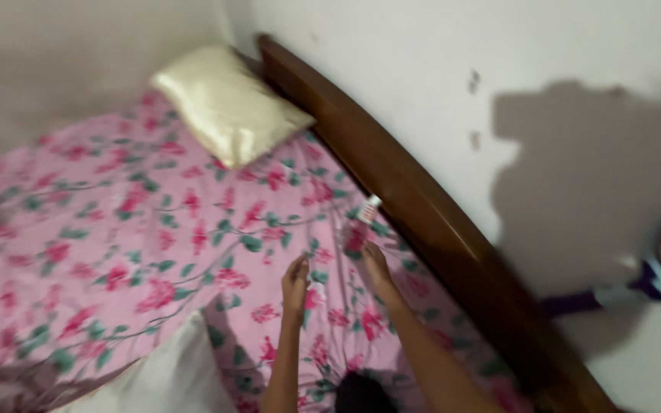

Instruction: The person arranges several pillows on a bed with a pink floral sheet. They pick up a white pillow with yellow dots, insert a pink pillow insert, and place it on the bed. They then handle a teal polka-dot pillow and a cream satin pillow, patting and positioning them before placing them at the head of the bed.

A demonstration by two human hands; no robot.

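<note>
A bed [154, 229] is seen filling the left and centre of the frame, covered by a pink sheet [101, 229] printed with red flowers and green leaves. A dark wooden headboard [422, 222] is seen running from the upper centre to the lower right, set against a pale wall [422, 69]. A cream pillow [227, 103] is laid at the upper centre, touching the headboard. A white cloth [170, 378] is noted at the lower left edge. Both hands are pressed on the sheet at lower centre: the left hand [295, 284] with fingers close together and flat, the right hand [376, 264] likewise, nothing held. A small white tube [370, 208] is found just beside the headboard, above the right hand; blur prevents further detail.
</note>
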